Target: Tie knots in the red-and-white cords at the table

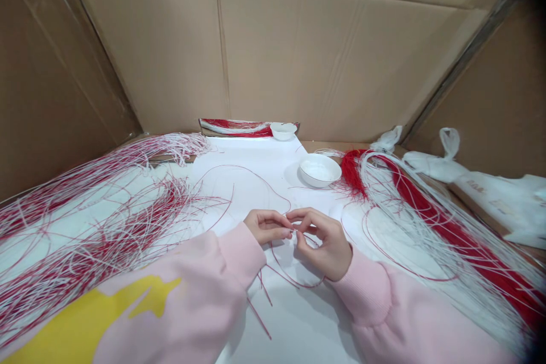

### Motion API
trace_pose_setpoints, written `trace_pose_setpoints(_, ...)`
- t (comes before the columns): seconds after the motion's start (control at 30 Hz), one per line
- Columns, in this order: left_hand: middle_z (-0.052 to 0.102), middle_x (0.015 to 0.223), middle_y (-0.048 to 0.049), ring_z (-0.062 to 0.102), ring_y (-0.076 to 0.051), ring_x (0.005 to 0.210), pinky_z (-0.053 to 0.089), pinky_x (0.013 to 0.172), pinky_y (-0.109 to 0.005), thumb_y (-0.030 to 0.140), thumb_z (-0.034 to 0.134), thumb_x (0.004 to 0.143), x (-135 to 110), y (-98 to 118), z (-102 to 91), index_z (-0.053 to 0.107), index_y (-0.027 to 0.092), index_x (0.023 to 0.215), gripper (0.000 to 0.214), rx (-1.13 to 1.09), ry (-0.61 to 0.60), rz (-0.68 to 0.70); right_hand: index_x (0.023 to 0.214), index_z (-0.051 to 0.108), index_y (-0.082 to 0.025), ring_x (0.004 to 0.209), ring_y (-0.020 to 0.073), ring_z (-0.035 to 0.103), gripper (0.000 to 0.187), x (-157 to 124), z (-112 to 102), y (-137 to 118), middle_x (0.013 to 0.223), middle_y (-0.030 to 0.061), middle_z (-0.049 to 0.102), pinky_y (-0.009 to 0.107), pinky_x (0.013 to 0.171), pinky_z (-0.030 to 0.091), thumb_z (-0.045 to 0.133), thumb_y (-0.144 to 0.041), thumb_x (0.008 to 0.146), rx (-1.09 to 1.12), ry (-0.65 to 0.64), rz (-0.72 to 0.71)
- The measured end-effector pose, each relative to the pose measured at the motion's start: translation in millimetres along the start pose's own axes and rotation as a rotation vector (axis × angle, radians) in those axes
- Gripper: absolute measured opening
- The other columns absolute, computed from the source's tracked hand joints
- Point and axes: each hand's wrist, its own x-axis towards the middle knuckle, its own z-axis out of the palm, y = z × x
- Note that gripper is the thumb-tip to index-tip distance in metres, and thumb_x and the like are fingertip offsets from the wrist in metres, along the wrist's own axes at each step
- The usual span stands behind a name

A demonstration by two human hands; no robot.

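My left hand [268, 226] and my right hand [325, 242] meet over the white sheet [273, 153], their fingertips almost touching. Between thumb and fingers, each one pinches a thin red cord [294, 283]. A tiny whitish bit shows at the fingertips, too small to make out. Loops of cord curve away above and below the hands. Under my left wrist, several short red cord ends [259, 318] stick out across the sheet. Pink sleeves cover both forearms.
Bundles of red and white cords [162, 205] spread on the left. To the right lie a red cord hank [426, 205] and white strands. Two white bowls, one near [319, 170] and one far [283, 131], stand ahead. Plastic bags [512, 205] sit far right. Cardboard walls [298, 40] enclose the space.
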Motion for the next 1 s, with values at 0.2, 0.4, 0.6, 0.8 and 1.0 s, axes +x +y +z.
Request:
trace_pose_setpoints(0.2, 0.065, 0.063, -0.002, 0.061, -0.011, 0.062, 0.047, 0.066, -0.022, 0.017, 0.074, 0.048, -0.5, 0.0, -0.8, 0.062, 0.011, 0.062, 0.019, 0.019, 0.01, 0.031, 0.061, 0.046, -0.017, 0.083, 0.0158, 0.057, 0.016, 0.0, -0.3, 0.1, 0.09, 0.0076, 0.058, 0.027, 0.064, 0.051, 0.05, -0.002, 0.062, 0.01, 0.0, -0.005)
trace_pose_setpoints(0.4, 0.066, 0.067, -0.0045, 0.062, -0.014, 0.067, 0.049, 0.069, -0.025, 0.018, 0.073, 0.05, -1.9, 2.8, 1.1, 0.06, 0.01, 0.063, 0.02, 0.087, 0.041, 0.095, 0.062, 0.047, -0.017, 0.082, 0.016, 0.057, 0.014, 0.8, 1.1, -0.3, 0.089, 0.0077, 0.058, 0.028, 0.065, 0.051, 0.05, -0.004, 0.064, 0.03, -0.004, 0.006)
trace_pose_setpoints(0.6, 0.067, 0.069, -0.0053, 0.063, -0.015, 0.068, 0.049, 0.071, -0.027, 0.02, 0.072, 0.051, -4.3, 4.5, 1.9, 0.059, 0.011, 0.064, 0.021, 0.132, 0.054, 0.121, 0.062, 0.047, -0.017, 0.083, 0.0168, 0.057, 0.014, 1.5, 0.9, -0.4, 0.089, 0.0079, 0.058, 0.028, 0.064, 0.051, 0.05, -0.005, 0.065, 0.038, 0.004, 0.033)
trace_pose_setpoints(0.8, 0.067, 0.07, -0.0052, 0.063, -0.016, 0.068, 0.049, 0.071, -0.027, 0.022, 0.072, 0.052, -5.3, 5.1, 2.9, 0.059, 0.011, 0.064, 0.02, 0.172, 0.064, 0.148, 0.062, 0.047, -0.017, 0.082, 0.0165, 0.057, 0.013, 0.4, 0.3, -1.4, 0.088, 0.0079, 0.058, 0.028, 0.064, 0.051, 0.05, -0.005, 0.065, 0.04, -0.001, 0.034)
trace_pose_setpoints(1.0, 0.067, 0.07, -0.007, 0.063, -0.016, 0.067, 0.049, 0.068, -0.026, 0.023, 0.071, 0.053, -6.2, 6.5, 5.7, 0.059, 0.01, 0.063, 0.02, 0.219, 0.077, 0.155, 0.062, 0.048, -0.017, 0.082, 0.0162, 0.057, 0.014, -0.1, -0.1, -0.6, 0.088, 0.0077, 0.058, 0.028, 0.065, 0.052, 0.05, -0.003, 0.064, 0.032, -0.005, 0.015)
